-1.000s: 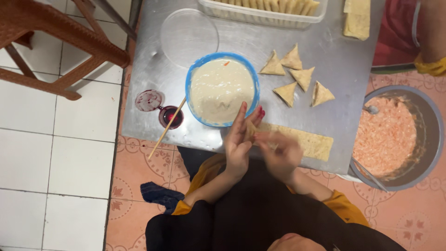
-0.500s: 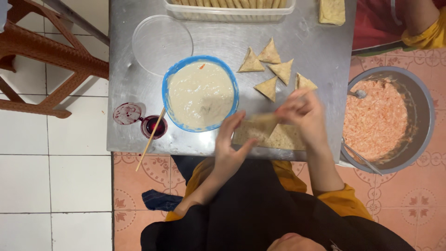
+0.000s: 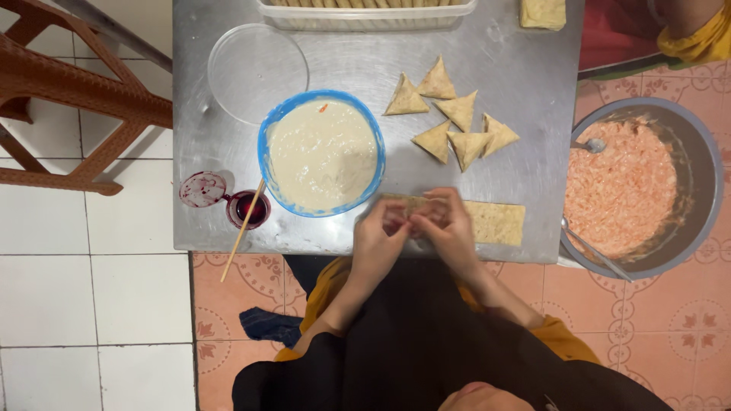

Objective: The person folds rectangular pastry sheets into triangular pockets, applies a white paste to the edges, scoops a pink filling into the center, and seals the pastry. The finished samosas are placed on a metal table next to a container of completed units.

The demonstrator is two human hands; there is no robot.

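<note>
My left hand (image 3: 379, 236) and my right hand (image 3: 449, 228) meet over the front edge of the steel table (image 3: 495, 46), both pinching one end of a pale dough strip (image 3: 495, 222). The rest of the strip lies flat to the right of my fingers. A blue bowl of creamy batter (image 3: 322, 152) stands just left of my hands. Several folded dough triangles (image 3: 453, 120) lie behind them. What is between my fingertips is hidden.
A large metal pot of pink filling (image 3: 623, 186) with spoons sits right of the table. A clear lid (image 3: 257, 70), small dark-red cup (image 3: 248, 208) with a wooden stick, a tray (image 3: 365, 11) at the back, a brown chair (image 3: 68, 91) at left, another person's sleeve (image 3: 697, 34) top right.
My hands came together nearer the table's front edge. My right hand moved from over the strip toward my left hand. The camera view shifted slightly.
</note>
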